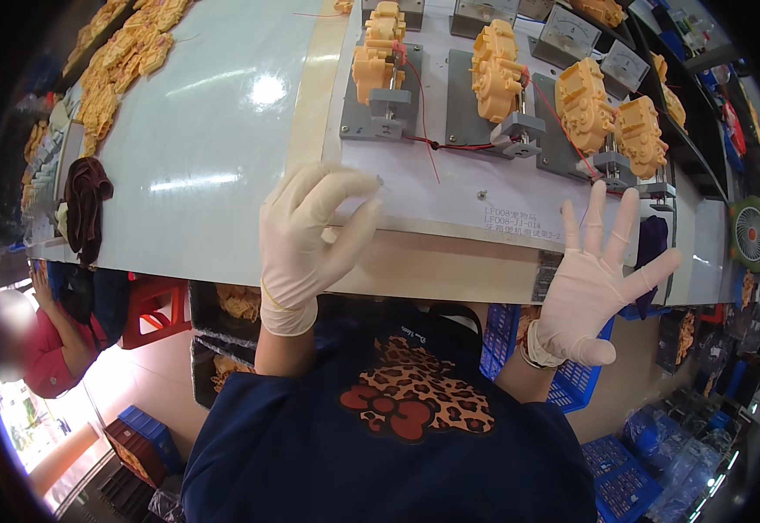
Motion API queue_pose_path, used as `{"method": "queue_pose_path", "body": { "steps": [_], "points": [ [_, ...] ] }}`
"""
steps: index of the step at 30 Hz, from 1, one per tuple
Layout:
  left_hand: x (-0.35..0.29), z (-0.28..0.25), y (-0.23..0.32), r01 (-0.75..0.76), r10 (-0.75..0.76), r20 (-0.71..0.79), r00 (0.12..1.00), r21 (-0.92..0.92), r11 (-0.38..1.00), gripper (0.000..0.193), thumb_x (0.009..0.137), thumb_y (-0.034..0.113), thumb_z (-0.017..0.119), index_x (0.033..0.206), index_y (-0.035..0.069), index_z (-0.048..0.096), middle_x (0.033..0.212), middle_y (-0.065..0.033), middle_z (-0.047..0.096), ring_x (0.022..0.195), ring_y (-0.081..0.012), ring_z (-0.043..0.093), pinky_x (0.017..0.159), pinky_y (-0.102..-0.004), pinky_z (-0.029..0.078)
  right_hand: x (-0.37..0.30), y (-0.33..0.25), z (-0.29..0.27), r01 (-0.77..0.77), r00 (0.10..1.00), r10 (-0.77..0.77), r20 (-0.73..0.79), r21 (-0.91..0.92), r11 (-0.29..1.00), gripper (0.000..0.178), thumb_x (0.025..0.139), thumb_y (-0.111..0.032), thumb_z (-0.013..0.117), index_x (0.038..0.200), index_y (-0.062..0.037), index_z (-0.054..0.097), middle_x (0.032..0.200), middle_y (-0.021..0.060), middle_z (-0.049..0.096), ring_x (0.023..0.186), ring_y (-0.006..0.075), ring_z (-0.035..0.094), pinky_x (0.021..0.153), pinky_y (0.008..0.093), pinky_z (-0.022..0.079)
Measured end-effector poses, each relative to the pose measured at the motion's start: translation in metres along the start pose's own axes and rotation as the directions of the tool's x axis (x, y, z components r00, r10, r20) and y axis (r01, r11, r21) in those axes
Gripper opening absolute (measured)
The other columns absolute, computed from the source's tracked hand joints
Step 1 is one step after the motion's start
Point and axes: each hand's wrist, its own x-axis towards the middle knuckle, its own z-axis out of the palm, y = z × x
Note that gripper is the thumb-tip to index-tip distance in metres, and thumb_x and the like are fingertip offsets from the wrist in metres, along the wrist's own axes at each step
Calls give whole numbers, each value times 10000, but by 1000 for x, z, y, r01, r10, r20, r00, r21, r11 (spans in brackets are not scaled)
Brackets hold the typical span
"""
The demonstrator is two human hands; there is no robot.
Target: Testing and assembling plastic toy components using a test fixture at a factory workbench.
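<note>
My left hand, in a white glove, hangs over the table's near edge by the left end of a white board. Its fingers are curved, with a gap between thumb and fingertips and nothing in it. At the board's right end, my gloved right hand is spread wide and holds nothing; its fingertips are just below a metal clamp. Yellow-orange plastic gearbox housings sit upright on grey fixtures beyond my hands. Thin red wires run from them to the clamps.
Analog meters line the back. A pile of similar housings and a dark brown cloth lie at left. Blue crates and a red stool stand below the table. A small fan is at far right; another person sits left.
</note>
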Motion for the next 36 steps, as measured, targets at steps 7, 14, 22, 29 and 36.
{"method": "queue_pose_path", "body": {
  "steps": [7, 14, 22, 29, 36],
  "points": [
    [5, 15, -17, -168, 150, 77, 986, 385, 908, 260, 783, 134, 766, 1037, 138, 712, 972, -10, 691, 897, -237, 622, 840, -373, 471, -4, 0, -19, 84, 987, 15, 158, -603, 793, 431, 767, -32, 776, 1188, -58, 688, 1241, 223, 649, 1112, 299, 647, 932, 400, 513],
    [5, 19, -18, -119, 95, 80, 992, 379, 918, 230, 786, 135, 760, 1010, 141, 707, 898, 2, 653, 838, -236, 597, 787, -374, 459, 26, 2, 14, 292, 941, -8, 339, -800, 525, 251, 745, 55, 768, 961, -67, 726, 885, 69, 698, 740, 200, 638, 664, 328, 483],
    [13, 25, -15, -40, 37, 16, 999, 285, 958, 170, 764, 15, 716, 924, 71, 702, 798, -51, 616, 766, -241, 587, 701, -347, 480, 26, 24, 23, 92, 914, 288, 287, -836, 540, 236, 764, -19, 764, 986, -85, 715, 907, 62, 646, 818, 266, 618, 673, 370, 503],
    [8, 26, -20, -39, 25, 49, 998, 319, 947, 160, 740, 33, 679, 867, 106, 616, 831, -34, 607, 789, -279, 586, 700, -382, 473, 26, 29, 22, 91, 916, 278, 290, -824, 559, 257, 755, -16, 762, 992, -101, 707, 907, 61, 628, 831, 279, 611, 677, 373, 508],
    [9, 26, -20, -49, 34, 51, 998, 320, 946, 149, 743, 21, 682, 850, 102, 618, 815, -38, 594, 779, -272, 575, 715, -379, 480, 25, 28, 22, 80, 917, 276, 289, -810, 580, 245, 768, -21, 759, 989, -111, 704, 905, 61, 629, 830, 283, 617, 680, 383, 515]
  ]
}}
